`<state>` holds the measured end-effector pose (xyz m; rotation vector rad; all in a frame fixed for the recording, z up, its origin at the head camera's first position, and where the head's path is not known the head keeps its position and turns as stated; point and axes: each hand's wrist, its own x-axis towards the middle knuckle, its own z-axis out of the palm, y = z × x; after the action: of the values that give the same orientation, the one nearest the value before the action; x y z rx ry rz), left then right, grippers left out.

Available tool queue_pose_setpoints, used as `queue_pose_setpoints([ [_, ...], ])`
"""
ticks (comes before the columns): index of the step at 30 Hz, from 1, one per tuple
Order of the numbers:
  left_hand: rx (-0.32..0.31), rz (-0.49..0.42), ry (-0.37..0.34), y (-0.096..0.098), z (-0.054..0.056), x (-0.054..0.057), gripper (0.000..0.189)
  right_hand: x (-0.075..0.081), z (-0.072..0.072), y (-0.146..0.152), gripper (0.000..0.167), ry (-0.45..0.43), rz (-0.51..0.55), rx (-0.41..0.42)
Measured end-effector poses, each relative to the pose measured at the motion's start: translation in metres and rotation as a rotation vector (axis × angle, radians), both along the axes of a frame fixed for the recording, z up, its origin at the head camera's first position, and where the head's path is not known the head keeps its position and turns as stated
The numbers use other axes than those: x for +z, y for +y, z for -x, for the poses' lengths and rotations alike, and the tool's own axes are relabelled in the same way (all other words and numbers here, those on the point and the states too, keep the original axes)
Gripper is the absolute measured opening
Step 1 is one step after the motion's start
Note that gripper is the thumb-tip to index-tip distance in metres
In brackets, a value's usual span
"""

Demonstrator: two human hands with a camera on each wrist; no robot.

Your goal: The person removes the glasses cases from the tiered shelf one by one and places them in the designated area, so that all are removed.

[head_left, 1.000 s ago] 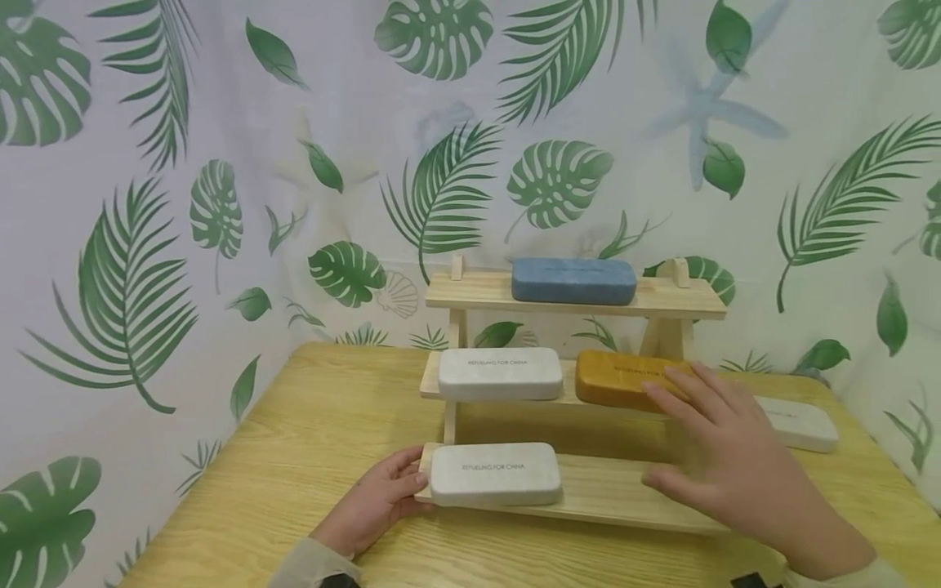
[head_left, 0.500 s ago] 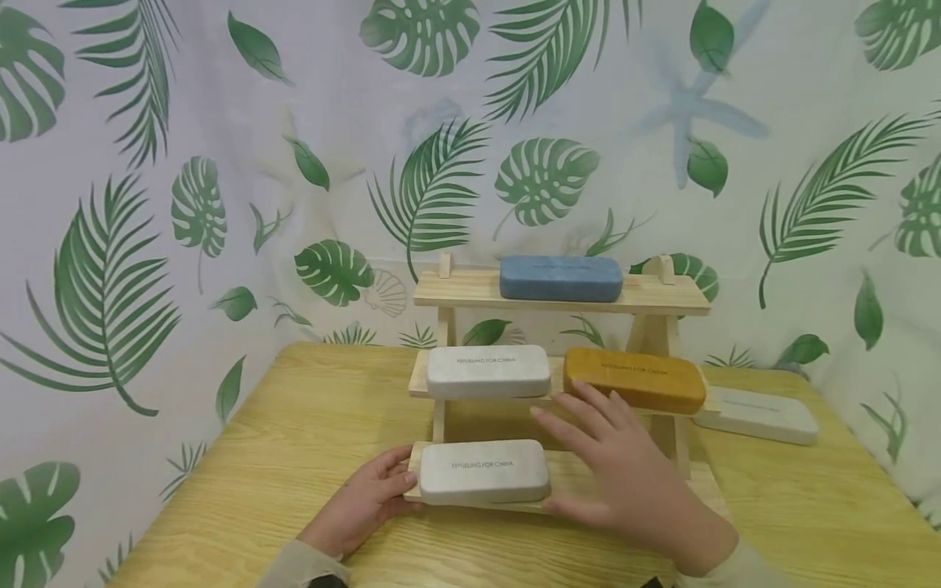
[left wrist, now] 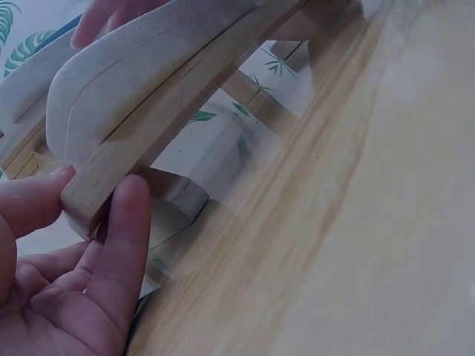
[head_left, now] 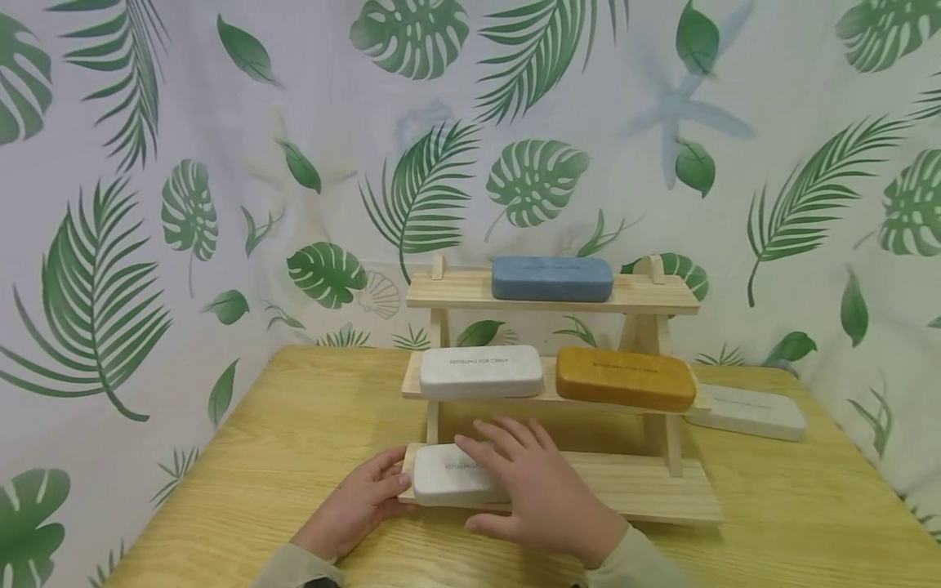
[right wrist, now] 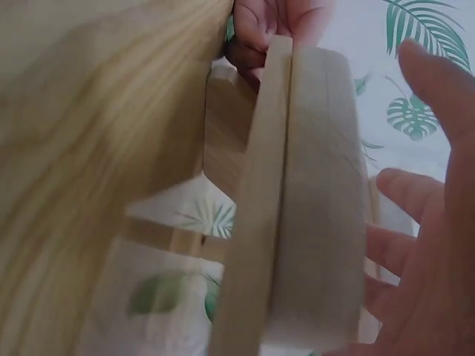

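A three-tier wooden display stand (head_left: 632, 486) carries oblong glasses cases. On its lowest shelf lies a white case (head_left: 448, 474) at the left end. My left hand (head_left: 360, 502) grips that shelf's left end, thumb and fingers around the board, as the left wrist view shows. My right hand (head_left: 540, 490) hovers at the right part of the white case, fingers spread, hiding part of it in the head view. In the right wrist view the fingers (right wrist: 408, 189) are extended beside the case (right wrist: 319, 200); whether they touch it I cannot tell.
The middle shelf bears another white case (head_left: 481, 371) and an orange case (head_left: 625, 378). A blue case (head_left: 551, 278) sits on the top shelf. One more white case (head_left: 746, 411) lies on the wooden table (head_left: 794, 498), right of the stand. Leaf-print cloth (head_left: 625, 98) hangs behind.
My right hand has moved left and down, from in front of the orange case to the white case on the lowest shelf. My left hand keeps its grip. The head view has shifted slightly.
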<state>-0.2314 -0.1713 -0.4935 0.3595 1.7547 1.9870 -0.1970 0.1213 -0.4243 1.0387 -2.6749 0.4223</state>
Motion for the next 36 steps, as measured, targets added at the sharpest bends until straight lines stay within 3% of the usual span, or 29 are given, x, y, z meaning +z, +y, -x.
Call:
queue_pose_setpoints([
  [12,0.006,0.005,-0.018,0.000,-0.001,0.000,0.070,-0.016,0.006,-0.017,0.098,-0.017,-0.097,-0.068],
  [19,0.008,0.002,-0.010,0.000,-0.001,-0.001,0.069,-0.018,0.006,-0.019,0.092,-0.001,-0.154,-0.101],
  [36,-0.008,-0.010,-0.014,-0.001,0.000,0.001,0.071,-0.024,0.007,-0.022,0.081,0.102,-0.130,-0.125],
])
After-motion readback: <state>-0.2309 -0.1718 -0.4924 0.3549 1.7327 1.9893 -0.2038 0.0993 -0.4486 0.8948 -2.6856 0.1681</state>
